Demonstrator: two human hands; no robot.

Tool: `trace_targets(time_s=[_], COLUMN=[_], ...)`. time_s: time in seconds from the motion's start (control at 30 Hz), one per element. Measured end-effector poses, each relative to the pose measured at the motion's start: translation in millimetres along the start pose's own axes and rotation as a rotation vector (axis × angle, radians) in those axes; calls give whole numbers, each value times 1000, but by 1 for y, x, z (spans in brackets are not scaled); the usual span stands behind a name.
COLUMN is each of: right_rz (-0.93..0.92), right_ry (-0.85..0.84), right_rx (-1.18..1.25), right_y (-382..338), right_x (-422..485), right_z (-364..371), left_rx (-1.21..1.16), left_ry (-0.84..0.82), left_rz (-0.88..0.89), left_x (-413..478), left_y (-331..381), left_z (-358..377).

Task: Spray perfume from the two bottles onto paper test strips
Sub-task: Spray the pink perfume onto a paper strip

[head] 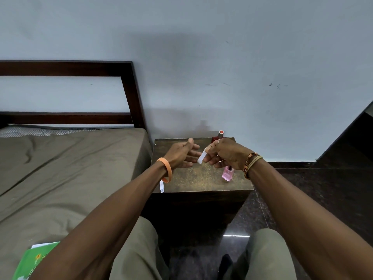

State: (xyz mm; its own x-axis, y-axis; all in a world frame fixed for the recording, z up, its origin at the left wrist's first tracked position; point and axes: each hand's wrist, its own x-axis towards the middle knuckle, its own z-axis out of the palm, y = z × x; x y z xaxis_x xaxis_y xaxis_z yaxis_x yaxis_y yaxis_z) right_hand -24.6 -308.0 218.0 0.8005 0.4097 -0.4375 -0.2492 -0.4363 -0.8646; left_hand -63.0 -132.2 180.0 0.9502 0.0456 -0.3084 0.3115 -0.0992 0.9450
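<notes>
With the fingers (211,159) of my right hand (226,154) I pinch a paper strip (201,157) above the table (193,178). My left hand (181,154) is spread wide just beside it, holding nothing. The pink bottle (227,175) stands below my right wrist, and the red bottle (221,135) is behind it.

Red bottle (221,135): only the cap and a sliver of the body show behind the right grip (226,154).
Pink bottle (227,175): top hidden beneath that grip.
Held strip (201,158): far end buried among the fingers.
Second strip (161,187): upper part covered by the left wristband (167,172).
Green packet (34,259): cut by the lower edge; print unreadable.
</notes>
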Motion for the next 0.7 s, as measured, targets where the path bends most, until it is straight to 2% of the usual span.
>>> trace_targets(time_s=[0.2, 0.7], right_rz=[-15, -22], right_ry=[67, 161], right_rx=[-201, -508], right_y=[4, 51], right_x=[42, 215], right_z=[2, 35], left_rx=[28, -8], left_ry=[22, 102], left_rz=[-56, -246], left_x=[30, 151], left_y=[-20, -111], left_z=[-2, -28])
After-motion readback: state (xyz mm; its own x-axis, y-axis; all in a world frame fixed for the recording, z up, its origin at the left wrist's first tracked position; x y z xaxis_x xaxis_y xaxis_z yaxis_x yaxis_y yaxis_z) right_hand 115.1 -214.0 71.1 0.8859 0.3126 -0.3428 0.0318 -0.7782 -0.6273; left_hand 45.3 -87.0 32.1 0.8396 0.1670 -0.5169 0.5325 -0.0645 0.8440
